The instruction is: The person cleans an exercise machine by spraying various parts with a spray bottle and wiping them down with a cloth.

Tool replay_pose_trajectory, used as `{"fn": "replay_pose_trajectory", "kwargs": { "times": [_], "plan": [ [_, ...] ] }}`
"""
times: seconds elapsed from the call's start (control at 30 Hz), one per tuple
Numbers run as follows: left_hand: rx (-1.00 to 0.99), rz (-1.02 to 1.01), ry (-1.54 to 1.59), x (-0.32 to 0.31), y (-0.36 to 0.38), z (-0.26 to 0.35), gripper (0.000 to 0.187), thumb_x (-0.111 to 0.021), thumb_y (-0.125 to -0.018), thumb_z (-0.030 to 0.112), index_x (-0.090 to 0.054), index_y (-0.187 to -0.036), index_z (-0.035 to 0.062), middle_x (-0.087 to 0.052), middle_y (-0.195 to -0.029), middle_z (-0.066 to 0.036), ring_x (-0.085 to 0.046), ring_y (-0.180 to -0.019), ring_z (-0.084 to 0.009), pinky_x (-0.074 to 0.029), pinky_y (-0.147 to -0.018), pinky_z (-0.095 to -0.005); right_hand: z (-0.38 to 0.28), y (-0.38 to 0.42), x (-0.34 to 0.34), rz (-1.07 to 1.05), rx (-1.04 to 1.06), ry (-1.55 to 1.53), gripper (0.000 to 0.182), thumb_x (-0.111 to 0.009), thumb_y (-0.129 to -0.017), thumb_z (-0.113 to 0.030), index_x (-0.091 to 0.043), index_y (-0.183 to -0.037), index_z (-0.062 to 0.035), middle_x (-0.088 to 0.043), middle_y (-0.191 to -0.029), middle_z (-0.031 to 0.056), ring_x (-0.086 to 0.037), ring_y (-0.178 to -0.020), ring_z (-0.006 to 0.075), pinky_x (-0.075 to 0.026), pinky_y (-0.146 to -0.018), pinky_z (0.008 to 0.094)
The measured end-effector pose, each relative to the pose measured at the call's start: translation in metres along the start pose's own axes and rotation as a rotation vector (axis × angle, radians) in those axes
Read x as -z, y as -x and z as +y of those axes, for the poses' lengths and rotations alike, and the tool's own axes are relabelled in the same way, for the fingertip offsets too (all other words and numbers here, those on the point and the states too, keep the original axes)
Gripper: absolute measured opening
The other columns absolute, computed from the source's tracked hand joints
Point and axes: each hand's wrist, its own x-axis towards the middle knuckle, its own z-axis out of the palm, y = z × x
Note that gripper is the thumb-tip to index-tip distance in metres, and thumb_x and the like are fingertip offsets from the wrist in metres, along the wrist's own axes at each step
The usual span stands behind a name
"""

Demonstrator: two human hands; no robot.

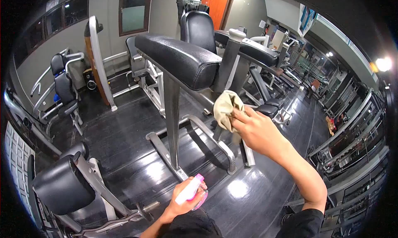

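Note:
My left hand (pixel 180 200) is wrapped round a spray bottle (pixel 190 190) with a white and pink head, low in the middle of the view. My right hand (pixel 258 131) grips a crumpled beige cloth (pixel 226 109) beside the metal frame, below the near black arm pad (pixel 178 59) of a gym machine. Whether the cloth touches the frame I cannot tell. The pad sits on a grey upright post (pixel 172 122), and a second black pad (pixel 259 51) lies further right.
A black padded bench (pixel 64 184) with a curved bar stands at the lower left. Another seat machine (pixel 64 86) is at the far left. The machine's floor tube (pixel 226 155) crosses below the cloth. Racks (pixel 352 142) line the right side.

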Motion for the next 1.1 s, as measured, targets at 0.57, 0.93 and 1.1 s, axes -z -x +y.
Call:
{"fn": "replay_pose_trajectory", "kwargs": {
  "times": [0.57, 0.93, 1.1],
  "plan": [
    [0.114, 0.183, 0.026, 0.026, 0.008, -0.006, 0.021, -0.067, -0.08, -0.004, -0.061, -0.1, -0.0015, -0.065, -0.092, -0.008, -0.062, -0.08, -0.0116, -0.049, -0.071, -0.0252, 0.02, -0.007, 0.001, 0.276, -0.323, -0.65, 0.023, -0.05, -0.095, -0.017, -0.054, -0.106, 0.003, -0.058, -0.097, 0.0205, -0.058, -0.092, 0.0358, -0.045, -0.083, 0.0392],
    [0.124, 0.204, 0.063, 0.033, 0.012, -0.001, 0.022, -0.068, -0.08, -0.004, -0.061, -0.1, -0.0019, -0.064, -0.092, -0.007, -0.062, -0.083, -0.0135, -0.05, -0.074, -0.0261, 0.045, 0.064, -0.012, -0.216, -1.02, -1.521, 0.034, -0.045, -0.097, -0.022, -0.059, -0.109, 0.0062, -0.067, -0.097, 0.0109, -0.064, -0.081, 0.0187, -0.053, -0.076, 0.0305],
    [0.112, 0.224, 0.032, 0.036, 0.009, -0.005, 0.023, -0.067, -0.08, -0.005, -0.06, -0.101, -0.0021, -0.064, -0.092, -0.008, -0.062, -0.083, -0.0138, -0.05, -0.074, -0.0266, 0.016, 0.11, -0.008, 0.246, -1.004, -1.367, 0.041, -0.042, -0.101, -0.031, -0.055, -0.12, 0.0032, -0.065, -0.096, 0.0093, -0.063, -0.085, 0.0165, -0.051, -0.076, 0.0289]
  ]
}}
